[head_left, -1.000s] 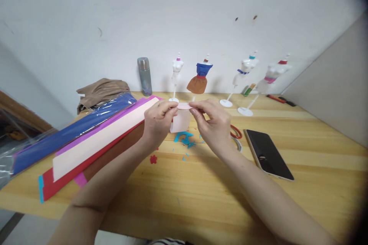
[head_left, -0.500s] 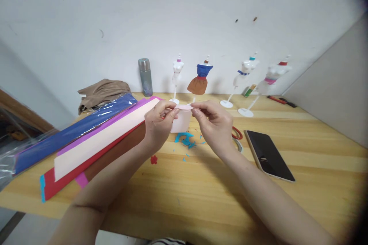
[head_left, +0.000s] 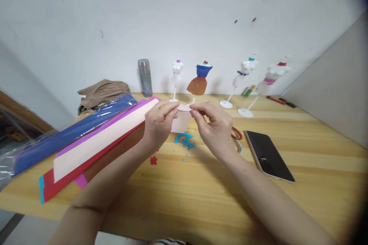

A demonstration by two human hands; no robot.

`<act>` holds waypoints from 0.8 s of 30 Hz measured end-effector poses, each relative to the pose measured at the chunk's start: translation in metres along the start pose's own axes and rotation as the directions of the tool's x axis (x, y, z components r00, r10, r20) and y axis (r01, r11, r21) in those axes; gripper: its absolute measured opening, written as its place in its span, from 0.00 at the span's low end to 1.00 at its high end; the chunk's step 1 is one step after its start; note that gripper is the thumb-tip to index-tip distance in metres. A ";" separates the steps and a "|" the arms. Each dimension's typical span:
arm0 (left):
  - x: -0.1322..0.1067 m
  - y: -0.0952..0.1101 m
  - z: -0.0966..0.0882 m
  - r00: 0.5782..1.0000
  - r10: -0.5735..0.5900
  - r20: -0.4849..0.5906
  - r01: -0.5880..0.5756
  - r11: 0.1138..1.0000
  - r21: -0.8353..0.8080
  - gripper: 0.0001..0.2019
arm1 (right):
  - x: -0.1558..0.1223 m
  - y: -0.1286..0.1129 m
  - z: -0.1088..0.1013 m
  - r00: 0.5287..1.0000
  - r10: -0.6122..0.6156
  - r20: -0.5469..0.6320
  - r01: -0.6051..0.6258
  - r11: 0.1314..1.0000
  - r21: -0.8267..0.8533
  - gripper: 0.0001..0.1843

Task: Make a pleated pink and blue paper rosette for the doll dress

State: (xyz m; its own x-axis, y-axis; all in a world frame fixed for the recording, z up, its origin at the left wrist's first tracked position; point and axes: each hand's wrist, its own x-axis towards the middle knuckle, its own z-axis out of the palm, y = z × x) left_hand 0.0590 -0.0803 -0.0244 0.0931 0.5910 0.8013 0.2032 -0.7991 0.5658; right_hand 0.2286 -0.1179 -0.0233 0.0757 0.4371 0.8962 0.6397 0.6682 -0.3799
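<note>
Between my two hands a small strip of pale pink paper (head_left: 184, 108) is stretched, slightly curved and held above the table. My left hand (head_left: 161, 120) pinches its left end between thumb and fingers. At the other end, the thumb and forefinger of my right hand (head_left: 214, 122) close on it. A wider pale pink piece (head_left: 180, 122) shows just below; I cannot tell whether it joins the strip. Blue paper scraps (head_left: 185, 140) lie on the table under my hands. A small red flower-shaped cutout (head_left: 153, 160) is near my left forearm.
Folded coloured sheets (head_left: 100, 141) lie at left, beside brown cloth (head_left: 103, 91) and a flask (head_left: 145, 78). Several small dress forms stand behind, one wearing a blue and brown dress (head_left: 198, 84). Right of my hand are red-handled scissors (head_left: 237, 134) and a phone (head_left: 268, 155).
The strip between my fingers has tilted, showing more of its flat face. My hands stay almost in place, both keeping their pinch.
</note>
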 end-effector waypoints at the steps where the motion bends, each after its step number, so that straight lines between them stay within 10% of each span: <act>1: 0.000 0.000 0.000 1.000 0.002 -0.006 -0.002 1.000 0.004 0.09 | 0.000 0.000 0.000 1.000 -0.012 0.005 0.012 1.000 -0.014 0.07; 10: -0.001 0.003 0.003 0.999 -0.028 -0.018 0.029 0.998 0.052 0.06 | -0.002 0.002 0.001 1.000 -0.011 0.026 0.012 0.998 -0.067 0.06; 24: 0.002 0.004 -0.002 0.971 0.237 -0.040 -0.224 0.954 0.198 0.08 | 0.001 -0.001 -0.002 0.998 0.055 0.043 -0.055 0.998 -0.003 0.06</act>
State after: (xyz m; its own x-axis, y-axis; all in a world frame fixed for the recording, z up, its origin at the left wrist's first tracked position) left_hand 0.0578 -0.0824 -0.0201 0.0998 0.3803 0.9194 0.3656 -0.8734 0.3216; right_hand 0.2291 -0.1195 -0.0214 0.0777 0.4987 0.8633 0.6365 0.6416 -0.4280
